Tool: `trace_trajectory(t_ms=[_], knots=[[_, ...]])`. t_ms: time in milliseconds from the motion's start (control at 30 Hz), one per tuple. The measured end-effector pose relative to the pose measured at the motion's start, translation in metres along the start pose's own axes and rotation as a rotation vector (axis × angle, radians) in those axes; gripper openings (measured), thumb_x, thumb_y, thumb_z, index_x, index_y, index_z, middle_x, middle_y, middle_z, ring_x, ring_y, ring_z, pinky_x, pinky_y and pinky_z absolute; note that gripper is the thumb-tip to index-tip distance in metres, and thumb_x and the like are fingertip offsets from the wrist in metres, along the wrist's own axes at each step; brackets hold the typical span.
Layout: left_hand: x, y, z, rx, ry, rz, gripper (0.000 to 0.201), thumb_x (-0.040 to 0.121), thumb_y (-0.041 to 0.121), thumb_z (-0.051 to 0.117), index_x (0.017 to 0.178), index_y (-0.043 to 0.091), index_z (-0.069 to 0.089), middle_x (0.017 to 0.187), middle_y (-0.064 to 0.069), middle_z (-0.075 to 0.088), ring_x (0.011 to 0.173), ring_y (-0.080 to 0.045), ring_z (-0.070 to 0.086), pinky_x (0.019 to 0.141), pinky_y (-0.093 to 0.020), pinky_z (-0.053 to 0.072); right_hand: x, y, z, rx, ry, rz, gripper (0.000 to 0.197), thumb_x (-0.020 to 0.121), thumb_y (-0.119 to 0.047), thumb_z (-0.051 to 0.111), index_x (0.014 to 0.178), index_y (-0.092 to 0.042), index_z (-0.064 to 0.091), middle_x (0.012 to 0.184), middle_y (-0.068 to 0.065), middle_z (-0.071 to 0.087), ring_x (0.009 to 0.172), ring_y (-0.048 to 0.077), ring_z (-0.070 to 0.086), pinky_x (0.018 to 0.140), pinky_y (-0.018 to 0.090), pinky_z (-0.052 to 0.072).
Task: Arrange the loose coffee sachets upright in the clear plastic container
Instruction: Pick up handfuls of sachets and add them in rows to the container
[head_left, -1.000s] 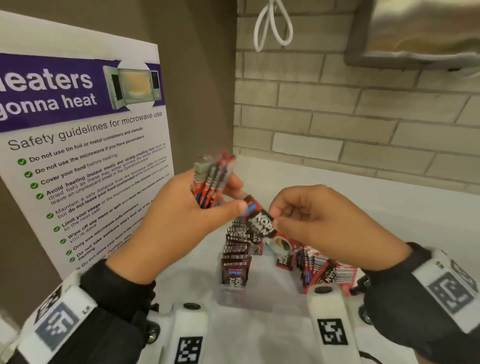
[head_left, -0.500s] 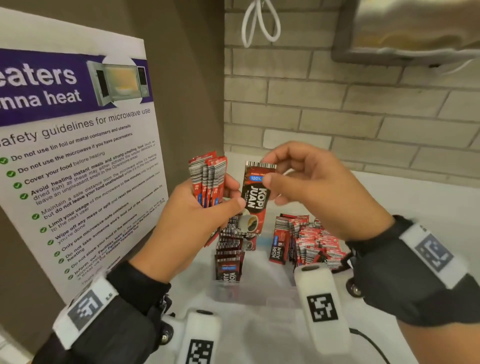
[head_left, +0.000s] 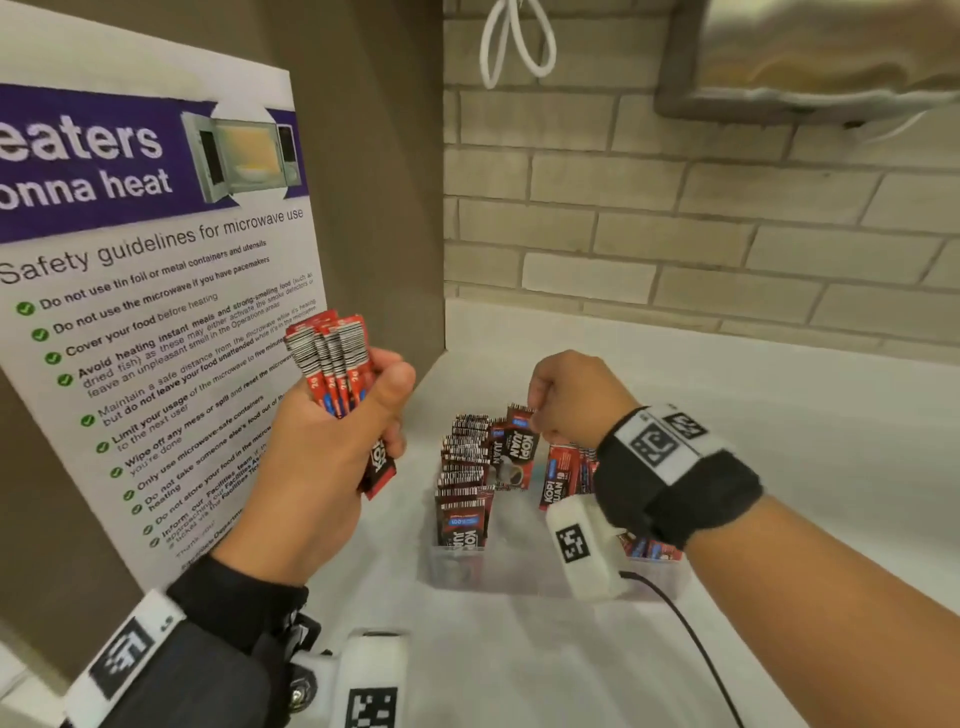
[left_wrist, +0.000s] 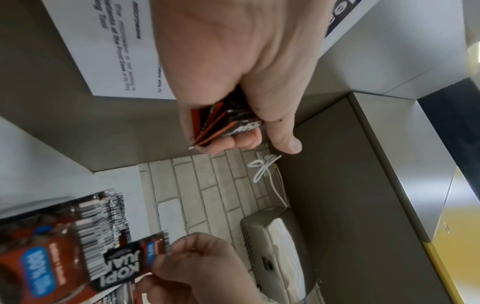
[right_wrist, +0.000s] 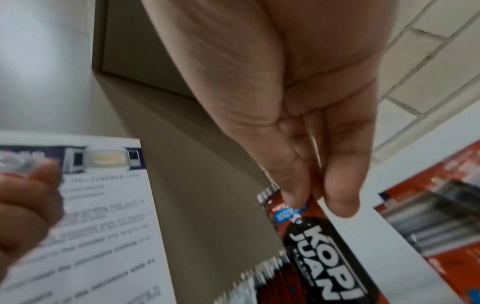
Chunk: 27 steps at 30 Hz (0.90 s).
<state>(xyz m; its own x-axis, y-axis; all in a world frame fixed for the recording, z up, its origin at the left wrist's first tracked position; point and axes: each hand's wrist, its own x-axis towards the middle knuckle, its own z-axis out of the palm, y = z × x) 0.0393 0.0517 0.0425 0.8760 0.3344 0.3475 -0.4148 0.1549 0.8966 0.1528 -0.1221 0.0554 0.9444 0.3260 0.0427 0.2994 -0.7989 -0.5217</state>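
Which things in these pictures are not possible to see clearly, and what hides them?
- Number of sachets in the bundle: head view, the left hand wraps it; left wrist view shows only the ends.
- Right side of the container: head view, the right hand and wrist cover it.
- Whether the single sachet touches the bottom: hidden behind standing sachets.
- Poster text: right wrist view, blurred.

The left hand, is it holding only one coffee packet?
No, the left hand grips a bunch of coffee packets, with several barcode tops fanned out above the fingers.
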Motion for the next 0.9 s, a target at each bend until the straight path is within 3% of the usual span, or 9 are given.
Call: trace_trajectory(t_ms=[67,133,200,267,400,567,700,767,900], knots=[[-0.004,0.000,-0.004,-0.024,-0.012,0.004,0.044,0.045,0.059,0.086,0.072,0.030,0.069,0.061,0.007,0.053,0.049,-0.010,0.047,0.049,-0.023,0.044,0.011,0.000,0.011,-0.048,0.000,0.022,0.006,0.080,0.003,0.062,0.081,-0.002,0.065,0.084,0.012,0.068,0.083,0.028,0.066,0.080,0.037,0.056],[-0.008,0.000,-0.008,-0.042,-0.023,0.000,0.048,0.042,0.061,0.086,0.072,0.029,0.069,0.061,0.006,0.053,0.050,-0.009,0.046,0.048,-0.022,0.044,0.021,-0.002,0.021,-0.096,-0.009,0.059,0.012,0.081,0.005,0.059,0.090,0.003,0.067,0.092,0.016,0.069,0.085,0.028,0.068,0.077,0.034,0.057],[-0.012,-0.001,-0.012,-0.058,-0.034,-0.007,0.049,0.041,0.060,0.087,0.073,0.028,0.068,0.061,0.005,0.052,0.050,-0.010,0.046,0.048,-0.022,0.044,0.027,-0.004,0.027,-0.142,-0.020,0.090,0.007,0.081,0.005,0.058,0.083,0.002,0.065,0.091,0.014,0.068,0.084,0.025,0.067,0.062,0.027,0.053],[-0.014,-0.001,-0.015,-0.065,-0.045,-0.013,0.049,0.041,0.060,0.087,0.073,0.028,0.068,0.061,0.004,0.051,0.050,-0.010,0.046,0.048,-0.021,0.044,0.031,-0.005,0.030,-0.174,-0.015,0.108,0.017,0.081,0.004,0.059,0.067,-0.004,0.055,0.079,0.010,0.061,0.077,0.021,0.061,0.046,0.020,0.039],[-0.017,-0.002,-0.017,-0.067,-0.043,-0.022,0.050,0.039,0.060,0.088,0.072,0.028,0.068,0.059,0.004,0.051,0.049,-0.010,0.046,0.047,-0.021,0.045,0.033,-0.003,0.033,-0.200,-0.032,0.135,0.012,0.080,0.000,0.064,0.073,-0.007,0.058,0.079,0.008,0.056,0.075,0.016,0.053,0.040,0.019,0.028],[-0.019,-0.005,-0.016,-0.066,-0.048,-0.053,0.051,0.039,0.060,0.088,0.072,0.027,0.068,0.058,0.004,0.050,0.049,-0.010,0.047,0.047,-0.021,0.045,0.029,-0.001,0.032,-0.158,-0.056,0.127,0.010,0.076,-0.003,0.068,0.083,-0.005,0.061,0.084,0.011,0.062,0.077,0.019,0.061,0.044,0.019,0.036],[-0.020,-0.007,-0.015,-0.069,-0.058,-0.095,0.054,0.036,0.061,0.088,0.073,0.026,0.069,0.057,0.003,0.051,0.048,-0.010,0.047,0.047,-0.022,0.045,0.024,-0.002,0.027,-0.083,-0.076,0.107,0.022,0.076,-0.005,0.072,0.090,-0.004,0.055,0.092,0.014,0.062,0.088,0.027,0.067,0.064,0.030,0.053],[-0.020,-0.009,-0.014,-0.095,-0.049,-0.131,0.066,0.033,0.061,0.089,0.080,0.020,0.067,0.058,0.003,0.051,0.048,-0.009,0.047,0.045,-0.022,0.045,0.022,-0.003,0.025,-0.064,-0.078,0.109,0.029,0.075,-0.005,0.074,0.095,-0.003,0.054,0.092,0.013,0.061,0.091,0.029,0.067,0.075,0.035,0.054],[-0.020,-0.011,-0.011,-0.144,-0.032,-0.213,0.087,0.028,0.059,0.090,0.091,0.010,0.057,0.059,0.003,0.048,0.045,-0.008,0.043,0.042,-0.020,0.042,0.022,-0.003,0.024,-0.040,-0.093,0.109,0.029,0.075,-0.004,0.073,0.092,-0.005,0.050,0.080,0.009,0.061,0.079,0.025,0.066,0.074,0.035,0.055]])
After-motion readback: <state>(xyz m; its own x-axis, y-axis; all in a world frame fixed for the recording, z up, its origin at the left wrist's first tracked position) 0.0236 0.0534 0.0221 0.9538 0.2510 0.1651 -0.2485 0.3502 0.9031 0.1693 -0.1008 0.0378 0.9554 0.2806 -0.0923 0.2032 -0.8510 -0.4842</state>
